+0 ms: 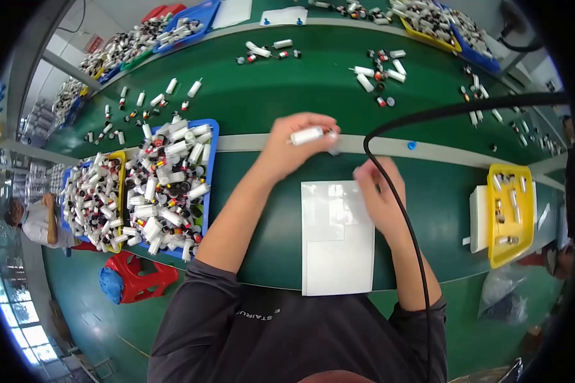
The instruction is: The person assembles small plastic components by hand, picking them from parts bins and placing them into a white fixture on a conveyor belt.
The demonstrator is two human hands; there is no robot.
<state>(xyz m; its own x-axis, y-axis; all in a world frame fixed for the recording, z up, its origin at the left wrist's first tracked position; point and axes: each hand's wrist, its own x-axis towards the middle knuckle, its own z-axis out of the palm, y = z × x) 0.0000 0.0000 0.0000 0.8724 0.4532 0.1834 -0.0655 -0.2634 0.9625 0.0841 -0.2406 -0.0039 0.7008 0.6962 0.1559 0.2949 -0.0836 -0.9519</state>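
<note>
My left hand is closed around a small white cylinder, which lies across the palm. By its thumb tip is a blurred, translucent small piece, too smeared to name. Lower and to the right, my right hand hovers at the upper right corner of a white sheet with a glossy clear cover on it. Its fingers are bent and blurred, and whether anything is between them cannot be made out. A black cable crosses in front of this hand.
At left, a blue tray and a yellow tray are heaped with white cylinders. A yellow bin holding a few parts sits at right. Loose cylinders lie across the green conveyor beyond the pale rail. A red stool stands below left.
</note>
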